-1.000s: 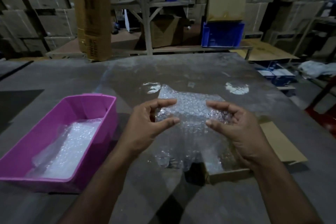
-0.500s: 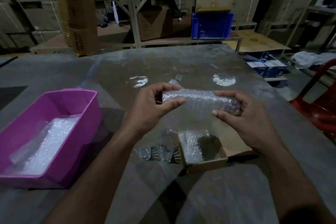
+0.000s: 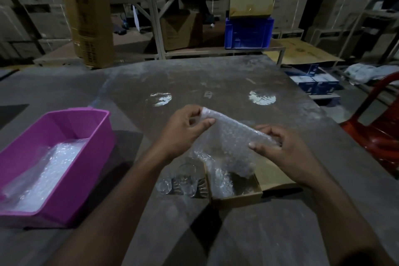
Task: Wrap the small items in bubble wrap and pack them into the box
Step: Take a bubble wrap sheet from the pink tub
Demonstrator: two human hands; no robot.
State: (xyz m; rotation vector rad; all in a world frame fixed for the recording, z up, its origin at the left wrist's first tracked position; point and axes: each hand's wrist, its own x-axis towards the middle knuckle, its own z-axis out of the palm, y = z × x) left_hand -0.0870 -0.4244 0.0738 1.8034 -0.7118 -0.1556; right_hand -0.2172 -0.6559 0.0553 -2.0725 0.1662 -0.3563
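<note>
Head view, from the left: a pink plastic bin (image 3: 64,142) sits on the grey table (image 3: 216,75), holding a loose heap of bubble wrap sheets (image 3: 49,170). Right of it, near the table's front middle, a few small clear glass items (image 3: 183,183) stand touching the left wall of a small open cardboard box (image 3: 237,197). Bubble wrap lies inside the box; the rest of its contents is too dark to make out.

Above the box, both hands hold a rolled piece of bubble wrap (image 3: 233,134) in the air, slanting down from left to right. The left hand (image 3: 183,129) pinches its upper left end between thumb and curled fingers. The right hand (image 3: 282,151) grips the lower right end, thumb in front and fingers curled behind. A loose flap of the wrap hangs down into the box.

Whether an item is inside the roll cannot be told. At the right edge, a red plastic chair (image 3: 380,134) is cut off.
</note>
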